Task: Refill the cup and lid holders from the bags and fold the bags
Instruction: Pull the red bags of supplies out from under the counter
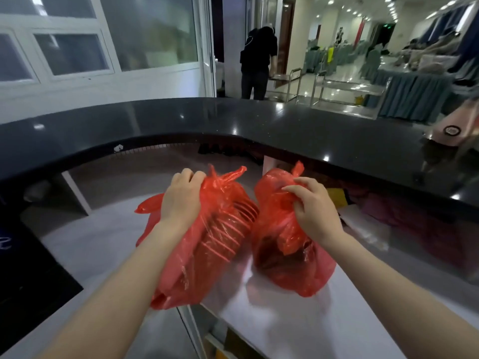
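Observation:
Two red plastic bags sit side by side over a pale lower counter [108,244]. My left hand [181,196] grips the gathered top of the left bag [207,244], and a ribbed stack that looks like nested cups shows through its plastic. My right hand [311,206] pinches the plastic near the top of the right bag [285,260], whose dark contents I cannot make out. Both bags are tied or bunched at the top. No cup or lid holder is in view.
A curved black raised countertop [259,125] runs across in front of the bags. A dark panel [28,275] lies at the lower left. Beyond the counter a person in black [258,58] stands by metal carts [337,89], with draped tables [414,94] at the right.

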Available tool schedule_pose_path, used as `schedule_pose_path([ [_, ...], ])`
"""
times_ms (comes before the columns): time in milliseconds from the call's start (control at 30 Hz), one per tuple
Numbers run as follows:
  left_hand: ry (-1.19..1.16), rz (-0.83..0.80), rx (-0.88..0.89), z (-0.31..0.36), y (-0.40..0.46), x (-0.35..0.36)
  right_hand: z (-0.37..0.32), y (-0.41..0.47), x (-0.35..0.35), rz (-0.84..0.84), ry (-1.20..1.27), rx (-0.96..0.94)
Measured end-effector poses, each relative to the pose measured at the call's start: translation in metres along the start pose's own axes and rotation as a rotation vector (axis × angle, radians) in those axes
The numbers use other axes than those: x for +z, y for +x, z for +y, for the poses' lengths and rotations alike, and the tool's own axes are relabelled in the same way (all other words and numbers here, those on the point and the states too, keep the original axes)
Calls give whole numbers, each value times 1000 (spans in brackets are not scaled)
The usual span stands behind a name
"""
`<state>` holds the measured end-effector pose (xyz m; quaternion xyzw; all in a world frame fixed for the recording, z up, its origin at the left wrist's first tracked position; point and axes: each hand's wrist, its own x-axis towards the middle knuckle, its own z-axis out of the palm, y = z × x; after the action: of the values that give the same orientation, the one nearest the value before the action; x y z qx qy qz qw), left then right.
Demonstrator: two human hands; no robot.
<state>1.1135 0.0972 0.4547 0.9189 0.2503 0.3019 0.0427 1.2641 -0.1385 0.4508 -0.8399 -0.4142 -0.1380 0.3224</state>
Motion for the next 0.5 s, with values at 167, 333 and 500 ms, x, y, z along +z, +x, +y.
schedule_pose_path([
  [167,-7,-16,20,13,-10,15,15,6,27,-261,-74,-89],
  [333,87,-243,-6,34,-49,39,32,-2,55,-496,-169,-54],
  [500,306,-428,29,49,-89,65,42,-8,73,-602,-181,-12],
])
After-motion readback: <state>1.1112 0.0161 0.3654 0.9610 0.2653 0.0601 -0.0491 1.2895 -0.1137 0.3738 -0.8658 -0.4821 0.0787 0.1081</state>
